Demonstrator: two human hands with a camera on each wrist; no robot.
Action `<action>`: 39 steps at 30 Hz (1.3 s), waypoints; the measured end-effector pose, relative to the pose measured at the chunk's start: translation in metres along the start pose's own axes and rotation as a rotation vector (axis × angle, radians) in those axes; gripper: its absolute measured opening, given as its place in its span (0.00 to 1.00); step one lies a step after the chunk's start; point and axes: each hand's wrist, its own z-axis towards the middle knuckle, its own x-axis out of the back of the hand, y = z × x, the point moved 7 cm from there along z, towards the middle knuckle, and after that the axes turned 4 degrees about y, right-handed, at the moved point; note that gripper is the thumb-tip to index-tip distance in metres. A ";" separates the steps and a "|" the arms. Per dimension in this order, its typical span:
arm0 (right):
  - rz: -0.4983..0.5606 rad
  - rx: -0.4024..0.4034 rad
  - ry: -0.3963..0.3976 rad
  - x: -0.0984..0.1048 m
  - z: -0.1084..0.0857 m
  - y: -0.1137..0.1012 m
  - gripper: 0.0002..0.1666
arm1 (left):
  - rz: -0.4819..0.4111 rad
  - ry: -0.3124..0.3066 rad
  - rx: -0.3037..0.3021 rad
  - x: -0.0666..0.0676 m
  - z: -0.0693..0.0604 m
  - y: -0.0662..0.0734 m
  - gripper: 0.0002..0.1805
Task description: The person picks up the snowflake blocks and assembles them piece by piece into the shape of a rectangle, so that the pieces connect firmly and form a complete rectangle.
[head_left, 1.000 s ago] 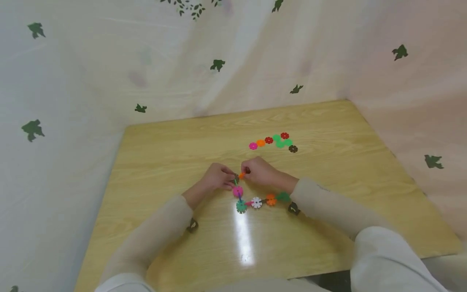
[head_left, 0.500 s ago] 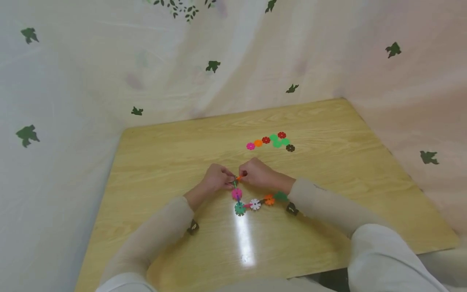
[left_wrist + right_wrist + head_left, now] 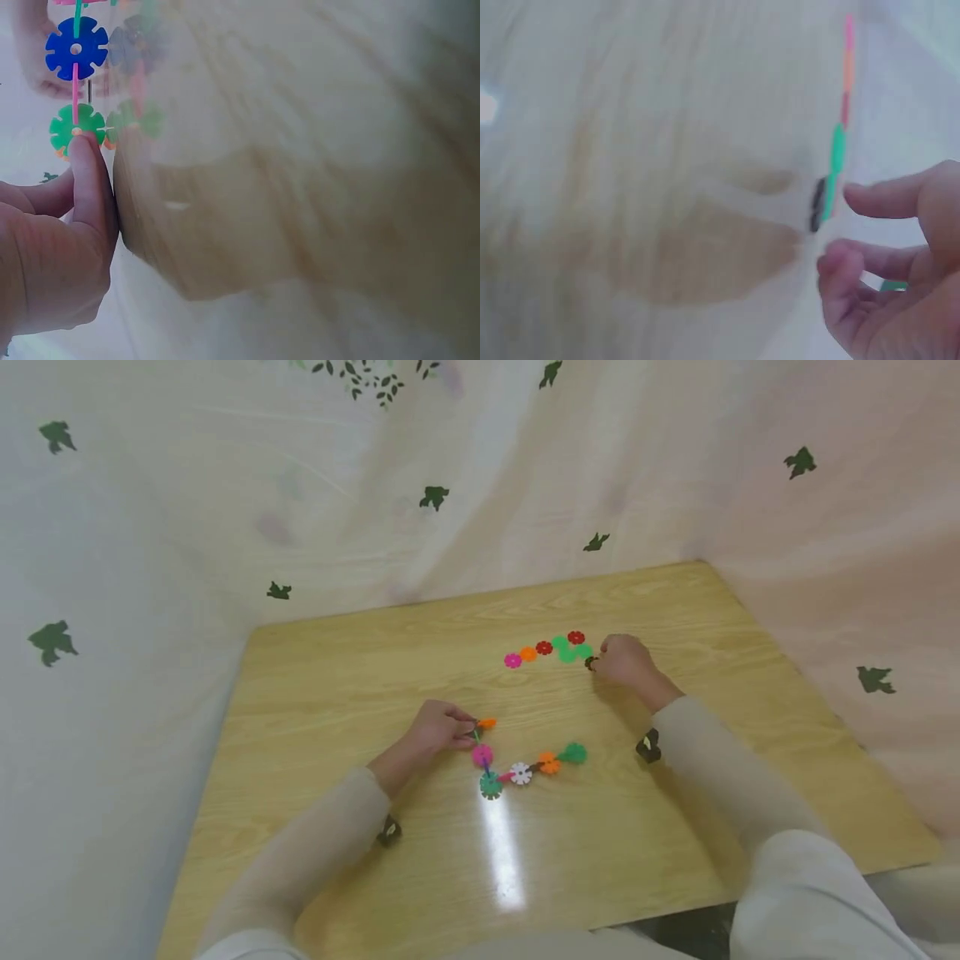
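The left hand (image 3: 438,727) pinches the upper left end of a linked chain of slotted discs, beside its orange disc (image 3: 487,723). From there the chain runs down past a pink disc (image 3: 482,755) to a teal disc (image 3: 491,786), then right to a green one (image 3: 575,752). In the left wrist view the thumb presses a green disc (image 3: 77,126) below a blue disc (image 3: 76,49). The right hand (image 3: 628,662) is at a dark brown disc (image 3: 591,663); in the right wrist view its thumb and fingers stand apart beside that disc (image 3: 818,205).
Left of the brown disc lies a row of loose discs: pink (image 3: 513,661), orange (image 3: 528,654), red (image 3: 543,647), several green (image 3: 567,655) and another red (image 3: 576,637). A wooden table (image 3: 337,668) carries everything, with patterned cloth (image 3: 337,510) hanging behind it.
The right hand has left the orange disc at the chain's end and moved up and right to the brown disc. The left hand still holds the chain.
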 end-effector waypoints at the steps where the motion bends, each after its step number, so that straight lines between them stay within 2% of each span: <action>1: 0.000 -0.012 -0.021 -0.001 0.002 0.005 0.10 | 0.001 0.000 0.003 0.001 0.000 -0.001 0.12; 3: 0.008 -0.024 -0.075 -0.007 0.005 0.013 0.08 | 0.002 -0.006 0.014 0.003 0.002 -0.003 0.12; 5: 0.041 -0.036 -0.098 -0.009 0.007 0.016 0.08 | -0.003 -0.020 0.015 0.002 0.004 -0.003 0.12; 8: 0.101 -0.050 -0.114 -0.009 0.010 0.018 0.13 | -0.017 -0.027 0.009 0.003 0.006 0.000 0.13; 12: 0.126 -0.043 -0.109 -0.009 0.010 0.015 0.07 | -0.020 -0.022 0.006 0.005 0.007 0.002 0.13; 17: 0.120 -0.046 -0.103 -0.013 0.005 0.009 0.17 | 0.013 -0.022 0.017 0.006 0.006 0.000 0.12; 20: 0.118 -0.041 -0.094 -0.014 0.001 0.002 0.11 | 0.017 -0.016 0.021 0.008 0.005 -0.001 0.12; 23: 0.143 -0.012 -0.114 -0.018 -0.001 -0.010 0.10 | 0.011 -0.011 0.023 0.009 0.006 -0.002 0.12; 25: 0.201 0.014 -0.157 -0.026 -0.003 -0.020 0.10 | 0.014 -0.006 0.026 0.009 0.006 -0.002 0.12; 29: 0.437 0.074 -0.283 -0.052 -0.014 -0.052 0.13 | 0.029 -0.004 0.034 0.007 0.006 -0.003 0.12; 32: 0.614 0.058 -0.402 -0.072 -0.026 -0.078 0.14 | 0.022 -0.009 0.034 0.006 0.004 -0.003 0.12; 35: 0.676 0.034 -0.461 -0.084 -0.034 -0.097 0.14 | 0.005 -0.012 0.027 0.005 0.004 -0.002 0.12; 39: 0.696 0.025 -0.483 -0.094 -0.038 -0.110 0.13 | -0.018 -0.012 0.040 0.004 0.006 -0.003 0.11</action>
